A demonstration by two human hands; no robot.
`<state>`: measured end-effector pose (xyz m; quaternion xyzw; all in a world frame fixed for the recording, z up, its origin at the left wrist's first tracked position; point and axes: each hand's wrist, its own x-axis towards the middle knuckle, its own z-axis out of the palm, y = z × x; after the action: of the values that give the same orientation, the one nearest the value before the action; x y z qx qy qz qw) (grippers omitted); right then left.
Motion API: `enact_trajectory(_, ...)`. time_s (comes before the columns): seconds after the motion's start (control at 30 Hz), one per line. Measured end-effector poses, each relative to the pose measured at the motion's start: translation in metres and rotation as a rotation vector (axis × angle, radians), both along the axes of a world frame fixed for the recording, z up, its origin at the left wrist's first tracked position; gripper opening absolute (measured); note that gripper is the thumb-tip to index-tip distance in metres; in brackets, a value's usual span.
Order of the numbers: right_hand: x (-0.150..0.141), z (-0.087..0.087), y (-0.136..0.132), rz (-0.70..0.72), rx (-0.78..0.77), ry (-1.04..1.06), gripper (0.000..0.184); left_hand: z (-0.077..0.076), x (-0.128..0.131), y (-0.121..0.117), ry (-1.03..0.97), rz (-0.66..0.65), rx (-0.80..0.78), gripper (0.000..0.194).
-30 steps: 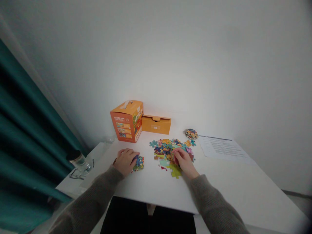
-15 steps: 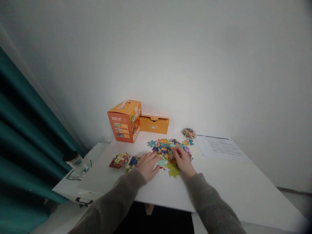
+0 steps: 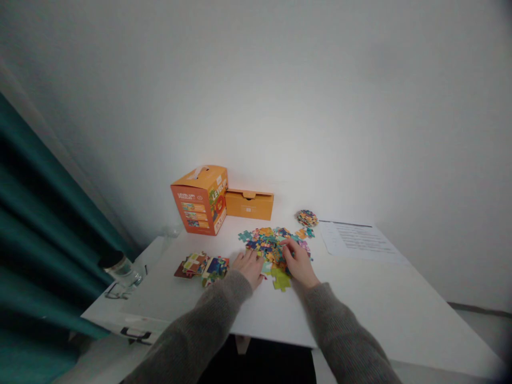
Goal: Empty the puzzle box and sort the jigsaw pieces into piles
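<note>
A spread of colourful jigsaw pieces (image 3: 267,241) lies in the middle of the white table (image 3: 360,298). My right hand (image 3: 298,263) rests on the near right part of this spread, fingers curled down onto the pieces. My left hand (image 3: 250,265) lies at the spread's near left edge, fingers stretched flat on the table. A yellow-green piece (image 3: 281,278) sits between my two wrists. To the left lies a small heap of pieces (image 3: 202,264), apart from both hands.
An orange puzzle box (image 3: 200,199) and a lower orange tray (image 3: 248,205) stand at the back. A little round pile of pieces (image 3: 306,217) and a printed sheet (image 3: 360,241) lie right. A jar (image 3: 120,266) and glasses (image 3: 114,290) sit by the teal curtain (image 3: 36,234).
My left hand has left the small heap at the left and moved right to the main spread. My right hand has stayed on the pieces. The view has drifted slightly.
</note>
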<state>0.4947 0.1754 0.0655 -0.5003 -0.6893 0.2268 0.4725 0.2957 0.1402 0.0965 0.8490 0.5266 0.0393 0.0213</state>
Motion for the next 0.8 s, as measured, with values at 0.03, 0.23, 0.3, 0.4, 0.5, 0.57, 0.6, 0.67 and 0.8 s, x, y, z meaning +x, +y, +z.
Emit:
enact_trajectory(0.03,0.000,0.000,0.000,0.001,-0.001,-0.003,0.023,-0.001,0.000,-0.001,-0.002,0.013,-0.009,0.034)
enact_trajectory(0.23,-0.001,0.001,-0.001,-0.005,-0.009,0.005,0.023,-0.002,-0.007,0.002,-0.043,0.079,-0.054,0.040)
enact_trajectory(0.3,-0.001,0.000,-0.001,-0.007,-0.010,0.024,0.022,-0.001,-0.008,0.002,-0.037,0.074,-0.078,0.038)
enact_trajectory(0.4,-0.002,0.000,0.000,-0.001,-0.019,0.038,0.021,0.000,-0.008,0.001,-0.036,0.043,-0.077,0.035)
enact_trajectory(0.5,-0.001,0.000,0.000,-0.001,-0.029,0.020,0.022,0.000,-0.011,-0.004,-0.045,0.023,-0.022,0.034)
enact_trajectory(0.57,0.000,0.000,0.000,-0.006,-0.033,0.015,0.023,0.001,-0.016,-0.006,-0.070,0.036,0.005,0.034)
enact_trajectory(0.6,0.000,0.001,0.000,-0.008,-0.032,0.019,0.023,0.002,-0.018,-0.007,-0.099,0.049,0.012,0.034)
enact_trajectory(0.67,-0.001,0.004,-0.001,-0.005,-0.029,0.041,0.023,0.003,-0.022,-0.007,-0.196,0.080,0.001,0.034)
enact_trajectory(0.8,-0.007,0.012,-0.007,0.098,-0.101,0.172,0.025,-0.006,-0.015,-0.001,-0.491,0.113,-0.036,0.032)
